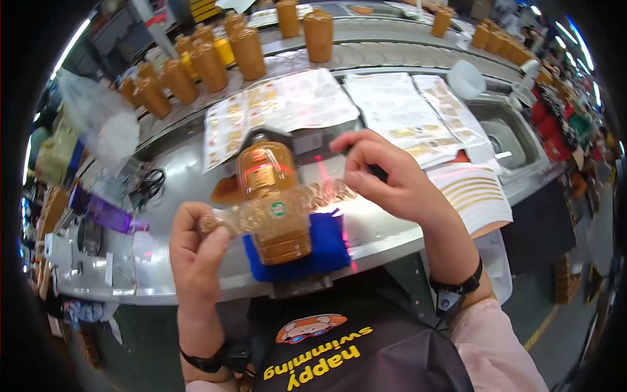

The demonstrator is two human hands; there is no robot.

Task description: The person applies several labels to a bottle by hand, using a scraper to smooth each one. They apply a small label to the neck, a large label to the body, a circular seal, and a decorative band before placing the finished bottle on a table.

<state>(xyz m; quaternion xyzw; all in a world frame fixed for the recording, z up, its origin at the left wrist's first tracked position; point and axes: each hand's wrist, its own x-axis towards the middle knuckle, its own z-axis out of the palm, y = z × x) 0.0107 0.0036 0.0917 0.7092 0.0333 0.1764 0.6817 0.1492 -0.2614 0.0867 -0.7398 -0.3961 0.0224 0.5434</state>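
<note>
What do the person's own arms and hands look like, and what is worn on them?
Each grip is a bare hand: neither the left hand nor the right hand has a glove. The left band and right band, both black, go around the wrists; the right one carries a small dark device. The right sleeve is pale pink.

Brown bottles (247, 55): grouped along the far left ledge; further ones are ranged at far right. Clear plastic bag (98, 117): set at left, pale contents blurred. Black cable (152, 185): coiled on the left of the metal tabletop (153, 258). Purple container (104, 212): placed at near left. White bowl (466, 79): seen at far right, beside the recessed sink (508, 134). Yellow stack (204, 10): partly cut off, far left.
</note>
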